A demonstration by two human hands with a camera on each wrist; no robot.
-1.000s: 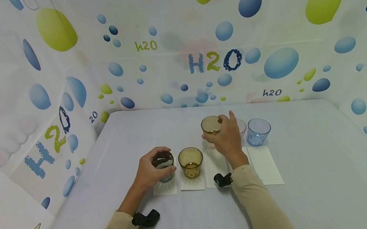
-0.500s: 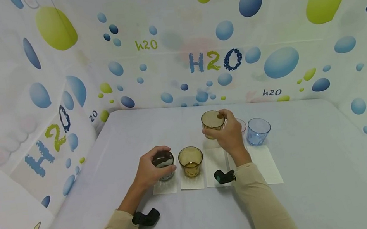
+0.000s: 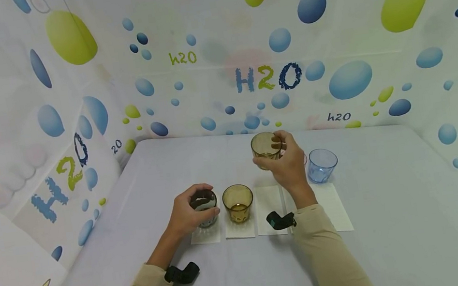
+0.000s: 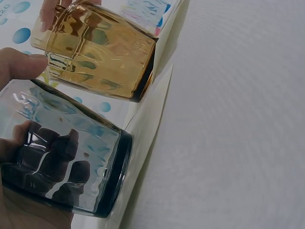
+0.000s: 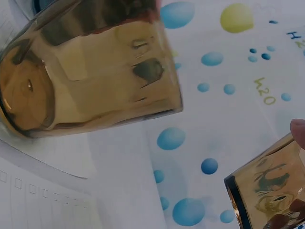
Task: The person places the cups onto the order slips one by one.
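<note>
In the head view my right hand (image 3: 285, 163) grips a brown-amber glass (image 3: 265, 146) and holds it just above the table, over the far end of a white paper card (image 3: 269, 209). In the right wrist view the brown-amber glass (image 5: 90, 71) fills the upper left. My left hand (image 3: 189, 213) is wrapped round a dark grey glass (image 3: 204, 206), which stands on the leftmost card. In the left wrist view my fingers show through the grey glass (image 4: 62, 167). A yellow-amber glass (image 3: 238, 202) stands on the card beside it.
A blue glass (image 3: 322, 164) stands beyond the rightmost card (image 3: 334, 206). A pinkish glass (image 3: 303, 157) is mostly hidden behind my right hand. The pale grey table (image 3: 397, 217) is walled in by sheets printed with bubbles on the left, back and right.
My right hand has lifted the brown-amber glass a little higher off the table. My left hand and the grey glass have not moved.
</note>
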